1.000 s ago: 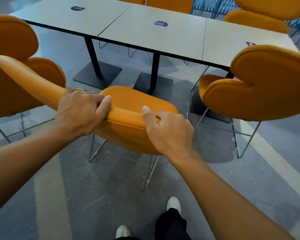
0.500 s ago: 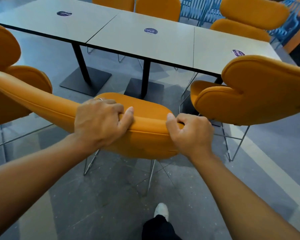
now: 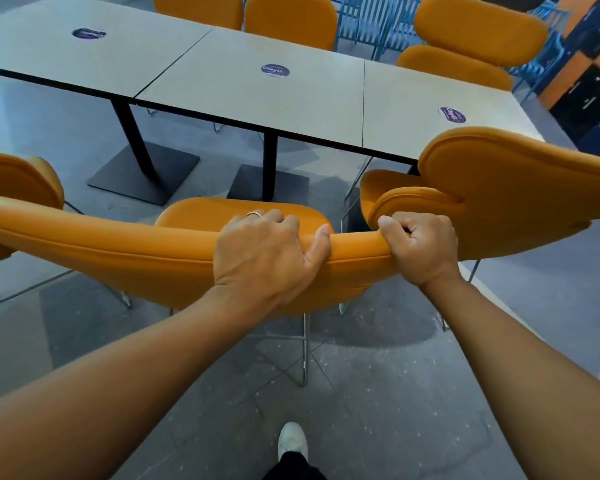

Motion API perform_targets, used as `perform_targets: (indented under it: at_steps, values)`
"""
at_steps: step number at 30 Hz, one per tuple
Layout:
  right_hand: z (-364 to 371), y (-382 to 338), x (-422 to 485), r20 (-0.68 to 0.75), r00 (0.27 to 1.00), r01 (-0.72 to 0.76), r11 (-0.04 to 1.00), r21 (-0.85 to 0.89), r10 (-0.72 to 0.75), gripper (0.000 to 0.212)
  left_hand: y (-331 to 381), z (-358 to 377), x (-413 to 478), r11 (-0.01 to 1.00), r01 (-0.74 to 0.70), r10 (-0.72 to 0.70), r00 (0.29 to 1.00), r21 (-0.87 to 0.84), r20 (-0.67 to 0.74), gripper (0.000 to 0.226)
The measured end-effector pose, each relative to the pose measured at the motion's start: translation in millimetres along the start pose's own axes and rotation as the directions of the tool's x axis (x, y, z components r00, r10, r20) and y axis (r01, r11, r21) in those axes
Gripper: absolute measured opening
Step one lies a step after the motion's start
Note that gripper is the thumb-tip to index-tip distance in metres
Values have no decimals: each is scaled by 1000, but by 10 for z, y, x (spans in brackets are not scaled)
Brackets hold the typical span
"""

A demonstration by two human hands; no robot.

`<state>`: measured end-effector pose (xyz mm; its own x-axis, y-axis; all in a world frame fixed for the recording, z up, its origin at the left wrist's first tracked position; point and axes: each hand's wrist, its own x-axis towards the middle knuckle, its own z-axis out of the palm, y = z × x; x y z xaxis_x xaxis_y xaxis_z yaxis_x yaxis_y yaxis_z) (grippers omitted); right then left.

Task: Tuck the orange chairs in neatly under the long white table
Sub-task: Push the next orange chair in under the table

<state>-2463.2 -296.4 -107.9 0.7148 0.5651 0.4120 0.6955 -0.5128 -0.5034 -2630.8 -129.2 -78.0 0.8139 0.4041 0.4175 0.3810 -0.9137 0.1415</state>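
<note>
Beside the long white tabletop [image 3: 250,98], an orange chair [image 3: 222,213] is held by its backrest [image 3: 118,251].
Curled over its top edge, left grip [image 3: 267,251] and right grip [image 3: 421,247] clasp it; the chair faces the tabletop between two neighbouring chairs [image 3: 516,188].

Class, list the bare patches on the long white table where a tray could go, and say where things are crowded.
The long white table carries only three round stickers; free patches lie between the stickers on every panel. Crowded: at the near right, the right hand grips the held chair close beside the neighbouring chair.
</note>
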Motion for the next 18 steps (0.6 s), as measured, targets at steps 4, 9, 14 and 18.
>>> perform_targets:
  at_steps: [4,9,14,18]
  values:
    - [-9,100,73,8,1000,-2,1000,23,2,47,67,39,51,1000,16,-16,1000,-11,9,67]
    - [-1,108,10,11,1000,-12,1000,24,12,47,39,-16,-22,999,-6,8,999,-34,51,65]
    - [-30,-27,-74,6,994,-108,993,51,108,44,-110,-199,-140,995,-25,44,980,-97,196,67]
    - [-12,-330,-168,-14,998,-64,998,-16,64,49,-453,-415,-273,997,39,-61,944,73,323,89]
